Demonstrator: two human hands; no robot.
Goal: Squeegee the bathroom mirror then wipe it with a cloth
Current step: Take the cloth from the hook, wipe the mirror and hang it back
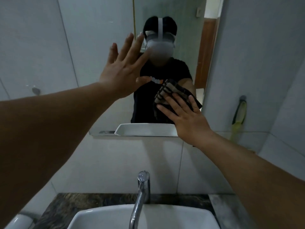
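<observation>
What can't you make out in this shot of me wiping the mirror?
- Head view: most of the cloth hides under the right hand.
- Left hand: whether it touches the mirror is unclear.
- Green-handled tool hanging on the right wall: head blurred.
- Sink: basin cut off by the bottom edge.

We stand in a small bathroom, wall mirror ahead of us, pale wall tiles around it, white basin below, chrome tap over it, dark stone worktop, squeegee hanging at our right.
</observation>
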